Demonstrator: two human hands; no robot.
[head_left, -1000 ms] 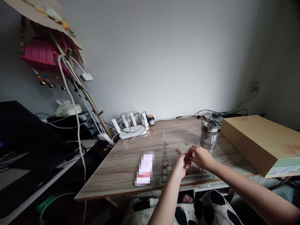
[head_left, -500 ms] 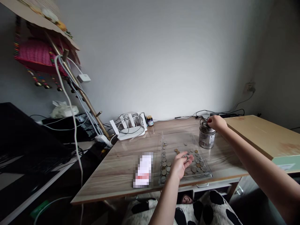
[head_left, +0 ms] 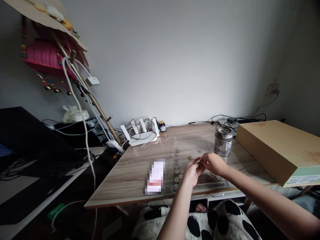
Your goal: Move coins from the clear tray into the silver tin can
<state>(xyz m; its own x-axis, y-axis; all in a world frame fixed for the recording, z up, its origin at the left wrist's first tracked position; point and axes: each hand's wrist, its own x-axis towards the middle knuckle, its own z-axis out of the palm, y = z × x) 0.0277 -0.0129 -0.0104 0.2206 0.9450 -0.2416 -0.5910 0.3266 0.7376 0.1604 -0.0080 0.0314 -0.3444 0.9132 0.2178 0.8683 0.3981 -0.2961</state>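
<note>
My left hand (head_left: 192, 173) is cupped above a clear plastic tray (head_left: 172, 163), with coins in its fingers. Fingertips of my right hand (head_left: 212, 163) are pinched together over the left palm, at a coin (head_left: 200, 164) mostly hidden by the fingers. Silver and brass-coloured coins (head_left: 177, 171) lie along the tray's left side; others at its right side are partly covered by my hands. Behind my right hand stands a round metal tin (head_left: 223, 143) with a slot in its lid, upright and touched by neither hand.
A large tan box (head_left: 275, 143) lies right of the tin. Left of the tray is a blurred-out flat object (head_left: 156, 176). A white router (head_left: 143, 137) and small jar (head_left: 162, 126) stand at the back. Cables (head_left: 82, 120) hang from a slanted stand at left.
My right hand has left the tin's lid and come down and left to meet my left hand. The left hand's fingers have drawn together. The view has shifted slightly.
</note>
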